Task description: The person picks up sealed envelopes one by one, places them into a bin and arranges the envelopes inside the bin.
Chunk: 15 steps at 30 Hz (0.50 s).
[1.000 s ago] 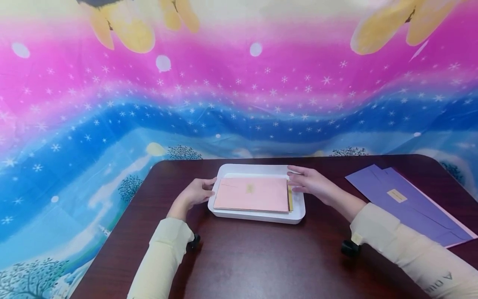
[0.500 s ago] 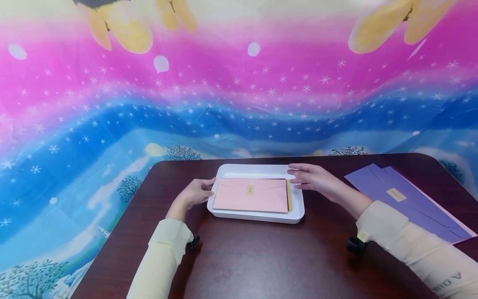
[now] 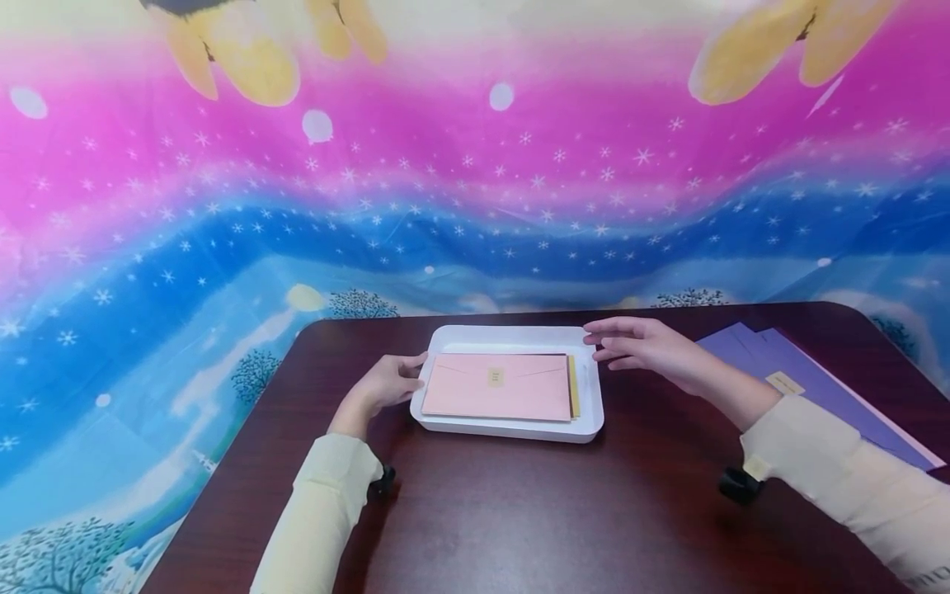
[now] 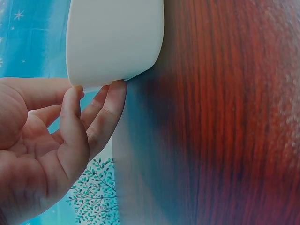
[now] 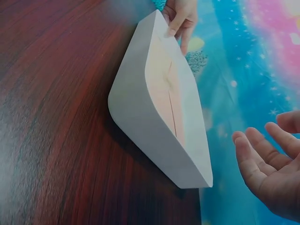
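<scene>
A white tray (image 3: 512, 338) stands on the table with a pink envelope (image 3: 460, 388) lying flat inside, a small label at its middle. Beneath it, a gold-coloured edge (image 3: 575, 388) peeks out on the right. My left hand (image 3: 382, 384) pinches the tray's left end; the left wrist view shows thumb and fingertips at that white wall (image 4: 115, 42). Beyond the tray's right end hovers my right hand (image 3: 641, 342), fingers loosely bent, holding nothing. The right wrist view has this hand (image 5: 272, 164) apart from the tray.
Purple envelopes (image 3: 816, 396) with a pink edge lie at the right of the dark wooden table (image 3: 519, 511), partly behind my right forearm. A patterned cloth (image 3: 475, 190) hangs just past the table's far edge.
My right hand has drawn away from the tray's right end, moving right and slightly up, and now overlaps the purple envelopes more. My left hand stays at the tray's left end.
</scene>
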Motion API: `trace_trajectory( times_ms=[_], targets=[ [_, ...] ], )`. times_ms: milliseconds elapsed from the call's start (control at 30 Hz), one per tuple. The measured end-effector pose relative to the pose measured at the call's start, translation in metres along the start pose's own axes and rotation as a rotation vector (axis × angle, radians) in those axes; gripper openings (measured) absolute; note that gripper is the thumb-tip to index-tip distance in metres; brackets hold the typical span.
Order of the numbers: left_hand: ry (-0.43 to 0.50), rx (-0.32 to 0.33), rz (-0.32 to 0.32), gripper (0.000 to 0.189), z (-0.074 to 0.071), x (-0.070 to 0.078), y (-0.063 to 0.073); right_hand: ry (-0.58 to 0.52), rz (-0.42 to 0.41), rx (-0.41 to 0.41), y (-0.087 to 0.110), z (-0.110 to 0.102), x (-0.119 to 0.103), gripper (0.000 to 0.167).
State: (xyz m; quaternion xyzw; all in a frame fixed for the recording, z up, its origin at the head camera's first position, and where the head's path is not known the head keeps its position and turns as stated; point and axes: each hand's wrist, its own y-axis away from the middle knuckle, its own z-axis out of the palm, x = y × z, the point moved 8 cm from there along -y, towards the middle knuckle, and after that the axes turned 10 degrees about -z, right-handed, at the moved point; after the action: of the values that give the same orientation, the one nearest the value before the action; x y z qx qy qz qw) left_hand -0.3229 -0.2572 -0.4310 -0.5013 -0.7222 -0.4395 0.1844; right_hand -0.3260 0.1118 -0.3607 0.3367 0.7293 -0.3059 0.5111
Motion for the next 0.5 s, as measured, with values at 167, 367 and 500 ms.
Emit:
trace_trajectory(
  times_ms=[167,367,500],
  targets=[
    [-0.008,0.0,-0.002,0.06,0.0,0.0,0.0,0.031,-0.013,0.021,0.012,-0.009,-0.002,0.047],
    [-0.01,0.005,0.004,0.06,0.0,-0.001,0.002,0.046,-0.013,0.054,0.027,-0.027,-0.002,0.05],
    [-0.011,0.007,0.007,0.06,0.0,0.0,0.002,0.082,-0.044,0.086,0.036,-0.044,-0.008,0.049]
  ],
)
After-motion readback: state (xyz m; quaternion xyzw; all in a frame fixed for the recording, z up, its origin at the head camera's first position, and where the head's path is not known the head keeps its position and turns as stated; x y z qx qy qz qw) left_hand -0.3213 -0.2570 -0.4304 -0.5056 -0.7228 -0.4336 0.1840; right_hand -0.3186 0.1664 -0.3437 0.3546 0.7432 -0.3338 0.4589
